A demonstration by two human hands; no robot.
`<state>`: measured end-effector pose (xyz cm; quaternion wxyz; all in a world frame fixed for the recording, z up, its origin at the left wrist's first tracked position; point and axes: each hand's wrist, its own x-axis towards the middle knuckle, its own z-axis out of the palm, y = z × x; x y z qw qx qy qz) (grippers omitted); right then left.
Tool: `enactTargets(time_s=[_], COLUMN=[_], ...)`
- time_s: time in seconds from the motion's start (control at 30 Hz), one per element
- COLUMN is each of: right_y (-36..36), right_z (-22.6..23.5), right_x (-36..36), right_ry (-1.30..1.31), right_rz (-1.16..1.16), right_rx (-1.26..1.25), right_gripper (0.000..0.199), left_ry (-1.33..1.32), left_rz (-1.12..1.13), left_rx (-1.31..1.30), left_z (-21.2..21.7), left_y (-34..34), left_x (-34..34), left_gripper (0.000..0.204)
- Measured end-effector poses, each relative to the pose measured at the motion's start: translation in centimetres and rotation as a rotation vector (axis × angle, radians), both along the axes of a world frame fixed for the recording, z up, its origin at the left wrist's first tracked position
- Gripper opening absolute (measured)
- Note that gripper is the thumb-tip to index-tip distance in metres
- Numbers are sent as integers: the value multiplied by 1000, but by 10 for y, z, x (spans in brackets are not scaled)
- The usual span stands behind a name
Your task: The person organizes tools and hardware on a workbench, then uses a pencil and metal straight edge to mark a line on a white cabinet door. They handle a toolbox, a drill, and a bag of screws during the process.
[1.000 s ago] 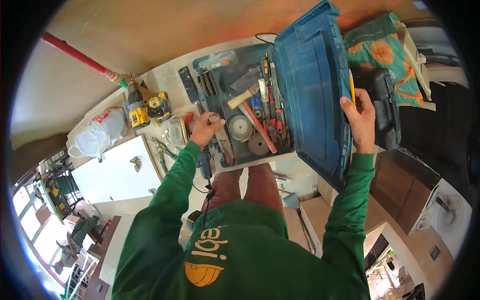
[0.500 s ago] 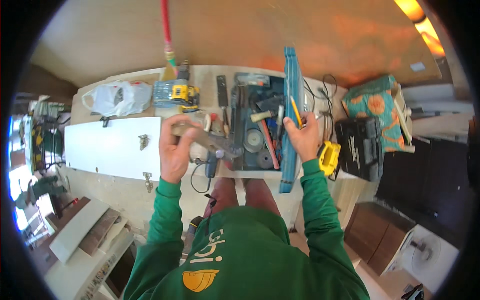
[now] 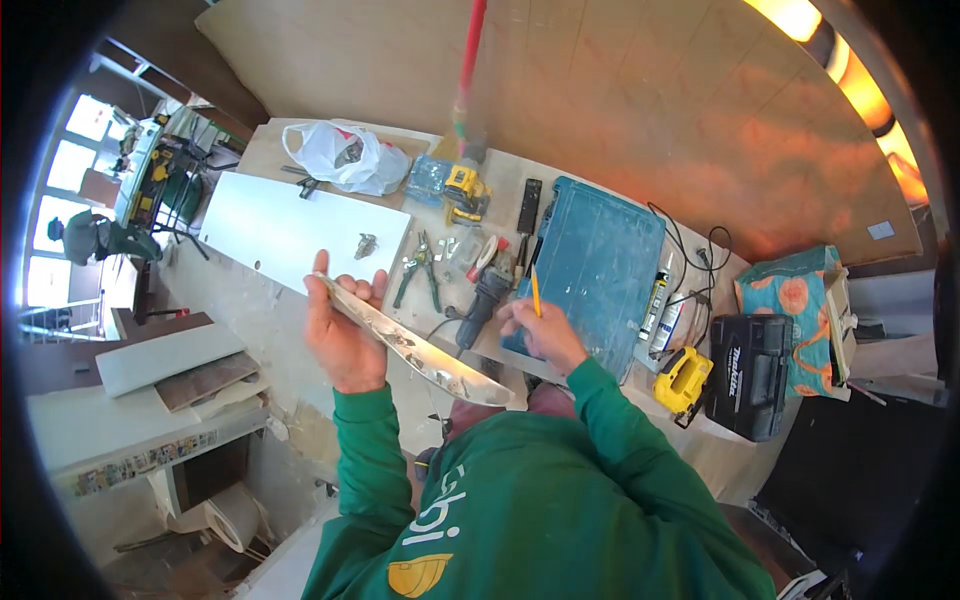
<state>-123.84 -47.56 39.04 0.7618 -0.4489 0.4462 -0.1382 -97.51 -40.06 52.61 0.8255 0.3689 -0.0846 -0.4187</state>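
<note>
My left hand (image 3: pixel 346 338) holds one end of a long, flat, pale curved strip (image 3: pixel 428 358) with dark blotches. Its exact kind is unclear; the other end slants down toward my waist, off the workbench edge. A yellow pencil (image 3: pixel 536 291) sticks up from the closed fingers of my right hand (image 3: pixel 545 332), which is at the near left corner of a blue tool case (image 3: pixel 592 262). The case lies with its lid down. Between my hands rests a dark angle grinder (image 3: pixel 486 300), with green-handled pliers (image 3: pixel 421 272) to its left.
A white panel (image 3: pixel 290 230) with a metal hinge (image 3: pixel 366 246) lies at left, near a white plastic bag (image 3: pixel 350 160). Behind stands a yellow drill (image 3: pixel 465 192). Right of the case are tubes (image 3: pixel 655 305), cables, a yellow tool (image 3: pixel 683 380) and a black case (image 3: pixel 748 375).
The blue case's raised lid has come down over its tools. My right hand has moved left off the lid, keeping the pencil. The strip in my left hand now tilts toward me.
</note>
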Motion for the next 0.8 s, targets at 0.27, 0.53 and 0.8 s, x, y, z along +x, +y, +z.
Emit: enactTargets(time_s=[0.27,0.53,0.8], right_y=[30,47,32], right_z=[150,182,210], right_x=[-37,-43,-40], right_ry=[-392,-128,-197], right_rz=[538,447,679], right_rx=[-159,-510,-679], right_gripper=[68,75,73], left_ry=[169,-190,-56], left_rz=[-40,-261,-104], left_rx=[-283,117,-102], left_z=[1,34,38], left_y=[-3,23,42], left_x=[-46,-118,-106], left_gripper=[54,90,94])
